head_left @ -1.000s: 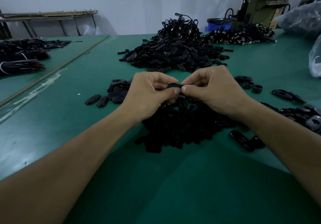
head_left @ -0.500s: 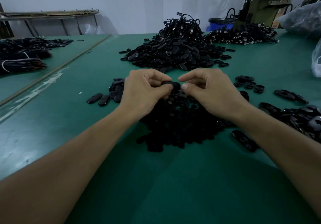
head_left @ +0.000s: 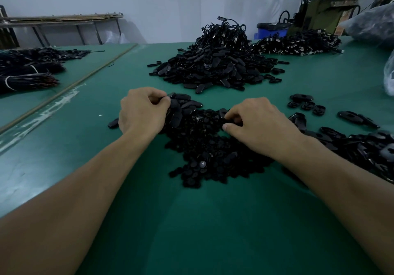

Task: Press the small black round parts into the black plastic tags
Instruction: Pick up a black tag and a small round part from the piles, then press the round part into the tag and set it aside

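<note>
Picking stock for a pairing: left hand point(head_left: 142, 112) is gripping a tag point(head_left: 175, 112) at the far-left edge of the parts pile point(head_left: 209, 151); right hand point(head_left: 255, 125), curled, is digging into its far side, catch unclear. The next move is calling for seating one part squarely on the tag.

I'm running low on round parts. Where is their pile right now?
Head view: the pile of round parts lies in the middle, between the left hand and right hand, spreading toward the camera.

Black tags point(head_left: 213, 65), green table point(head_left: 191, 221)
</note>
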The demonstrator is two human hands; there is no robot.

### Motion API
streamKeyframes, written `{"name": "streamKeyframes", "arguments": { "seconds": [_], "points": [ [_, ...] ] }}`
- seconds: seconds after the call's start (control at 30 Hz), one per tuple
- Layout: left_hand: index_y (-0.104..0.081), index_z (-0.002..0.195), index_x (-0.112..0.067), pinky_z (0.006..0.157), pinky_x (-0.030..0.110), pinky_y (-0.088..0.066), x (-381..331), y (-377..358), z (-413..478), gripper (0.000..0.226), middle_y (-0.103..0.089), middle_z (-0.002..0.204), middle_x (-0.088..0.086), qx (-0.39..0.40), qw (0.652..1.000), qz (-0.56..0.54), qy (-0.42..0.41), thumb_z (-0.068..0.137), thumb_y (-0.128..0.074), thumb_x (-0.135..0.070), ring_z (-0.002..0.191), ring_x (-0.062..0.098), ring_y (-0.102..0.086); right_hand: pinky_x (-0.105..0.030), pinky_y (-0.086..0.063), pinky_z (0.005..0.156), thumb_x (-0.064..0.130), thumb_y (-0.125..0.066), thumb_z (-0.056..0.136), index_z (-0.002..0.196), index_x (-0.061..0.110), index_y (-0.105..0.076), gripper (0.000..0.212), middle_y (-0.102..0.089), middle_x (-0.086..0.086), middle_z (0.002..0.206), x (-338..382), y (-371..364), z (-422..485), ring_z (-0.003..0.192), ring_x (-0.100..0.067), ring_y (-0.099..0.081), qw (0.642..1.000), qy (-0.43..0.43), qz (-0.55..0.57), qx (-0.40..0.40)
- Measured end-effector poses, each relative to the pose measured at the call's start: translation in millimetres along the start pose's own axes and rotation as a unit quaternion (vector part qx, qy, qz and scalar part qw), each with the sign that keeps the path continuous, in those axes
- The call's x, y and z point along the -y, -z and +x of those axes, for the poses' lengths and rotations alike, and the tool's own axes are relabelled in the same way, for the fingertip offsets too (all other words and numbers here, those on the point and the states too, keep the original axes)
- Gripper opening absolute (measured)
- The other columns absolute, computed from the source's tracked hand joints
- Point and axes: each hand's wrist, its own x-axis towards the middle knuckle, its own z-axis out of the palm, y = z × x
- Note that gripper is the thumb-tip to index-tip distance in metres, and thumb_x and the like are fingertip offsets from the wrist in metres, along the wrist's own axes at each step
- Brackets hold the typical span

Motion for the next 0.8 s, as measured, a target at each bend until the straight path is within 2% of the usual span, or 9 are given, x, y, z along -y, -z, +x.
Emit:
{"name": "streamKeyframes", "arguments": {
  "seconds": [0.07,0.13,0.2,0.3,0.37,0.43,0.53,0.63,0.8],
  "points": [
    [-0.069,0.071,-0.038,0.088,0.043,-0.058,2,0,1,0.019,-0.071,0.085,-0.016,0.007,1.000,0.027,0.007,0.088,-0.072,-0.032,0.100,0.017,-0.067,-0.039,-0.057,0.082,0.030,-0.057,0.099,0.106,0.015,-0.075,0.025,-0.073,-0.002,0.096,-1,0,1,0.087,-0.020,-0.067,1.000,0.000,0.009,0.001],
    [-0.075,0.089,-0.033,0.091,0.047,-0.056,4,0,2,0.003,-0.073,0.100,-0.007,0.005,0.999,0.035,0.003,0.089,-0.072,-0.033,0.111,0.023,-0.063,-0.042,-0.058,0.079,0.027,-0.055,0.100,0.104,0.016,-0.076,0.024,-0.073,-0.003,0.095,-3,0,1,0.085,-0.023,-0.067,1.000,-0.008,0.010,-0.018],
    [-0.075,0.107,-0.027,0.096,0.048,-0.053,5,-1,2,0.018,-0.069,0.116,0.000,0.002,0.999,0.044,-0.007,0.090,-0.072,-0.034,0.117,0.024,-0.059,-0.044,-0.058,0.081,0.024,-0.054,0.100,0.105,0.017,-0.075,0.022,-0.072,-0.005,0.099,-6,-1,2,0.088,-0.026,-0.067,0.999,-0.023,0.013,-0.045],
    [-0.074,0.098,-0.030,0.091,0.039,-0.054,-2,-4,-4,0.008,-0.070,0.106,-0.006,0.011,0.997,0.023,-0.069,0.092,-0.069,-0.030,0.102,0.012,-0.063,-0.043,-0.057,0.082,0.023,-0.052,0.102,0.106,0.015,-0.073,0.022,-0.071,-0.004,0.100,-11,-2,4,0.088,-0.024,-0.066,0.994,-0.033,0.065,-0.083],
    [-0.072,0.089,-0.033,0.079,0.026,-0.052,-8,-8,-12,0.008,-0.068,0.089,-0.017,0.034,0.992,0.000,-0.118,0.093,-0.068,-0.027,0.084,0.001,-0.062,-0.030,-0.056,0.082,0.020,-0.052,0.102,0.106,0.016,-0.072,0.021,-0.070,0.000,0.099,-13,-2,5,0.086,-0.015,-0.065,0.989,-0.034,0.110,-0.093],
    [-0.073,0.090,-0.032,0.071,0.014,-0.049,-15,-11,-20,0.008,-0.068,0.081,-0.020,0.061,0.985,-0.035,-0.158,0.092,-0.069,-0.025,0.074,-0.004,-0.062,-0.004,-0.046,0.072,0.019,-0.055,0.101,0.105,0.019,-0.073,0.019,-0.069,0.006,0.092,-13,-1,5,0.081,-0.001,-0.061,0.983,-0.030,0.156,-0.087],
    [-0.076,0.097,-0.026,0.068,0.005,-0.044,-24,-16,-30,0.007,-0.069,0.080,-0.020,0.107,0.970,-0.093,-0.199,0.092,-0.072,-0.023,0.075,-0.009,-0.064,-0.002,-0.042,0.065,0.022,-0.059,0.099,0.098,0.027,-0.072,0.014,-0.066,0.017,0.082,-12,-2,6,0.076,0.004,-0.060,0.972,-0.021,0.224,-0.072],
    [-0.076,0.102,-0.023,0.073,0.006,-0.047,-27,-20,-35,0.012,-0.073,0.086,-0.016,0.160,0.959,-0.119,-0.203,0.091,-0.073,-0.020,0.080,-0.007,-0.067,-0.017,-0.048,0.067,0.024,-0.061,0.098,0.096,0.027,-0.072,0.012,-0.069,0.008,0.077,-12,-3,6,0.068,-0.002,-0.064,0.952,-0.019,0.301,-0.061],
    [-0.075,0.101,-0.023,0.085,0.024,-0.056,-27,-20,-34,0.013,-0.076,0.089,-0.007,0.191,0.953,-0.165,-0.169,0.091,-0.074,-0.014,0.085,0.003,-0.071,-0.012,-0.047,0.066,0.025,-0.065,0.095,0.098,0.025,-0.074,0.009,-0.072,0.011,0.077,-12,-5,6,0.069,0.003,-0.066,0.934,-0.021,0.351,-0.062]
  ]
}}
